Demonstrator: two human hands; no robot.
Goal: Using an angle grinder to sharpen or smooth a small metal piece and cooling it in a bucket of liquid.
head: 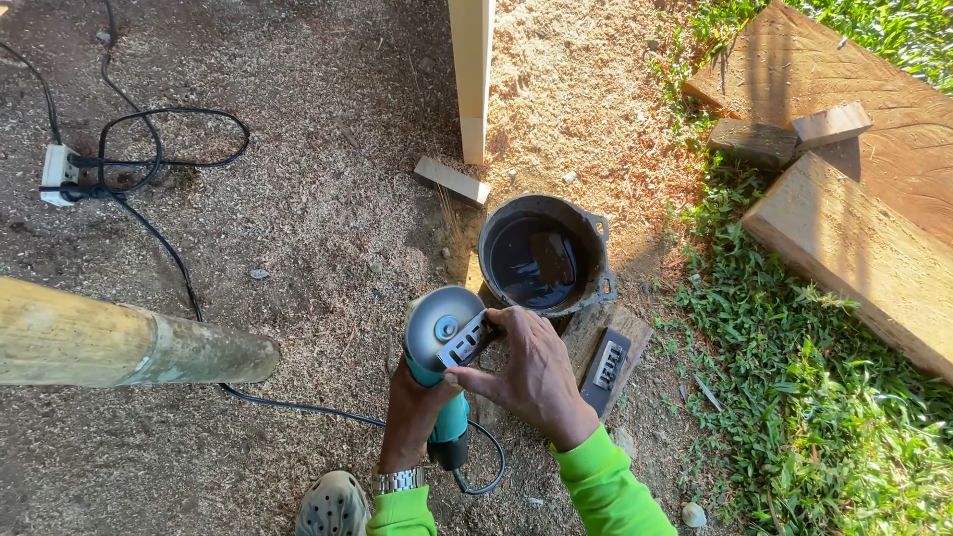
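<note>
angle grinder [442, 347], body upright in closed left hand [415, 409]; right hand [531, 369] pinches small metal block [467, 339] flat onto its disc face.

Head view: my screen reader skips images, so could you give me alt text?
A left hand grips a teal angle grinder while the right hand presses a flat metal wrench to its disc guard, above sawdust-strewn ground beside a dark pot of liquid.

sawdust-strewn ground [328, 199], black pot [544, 256], planks [854, 248]
</note>
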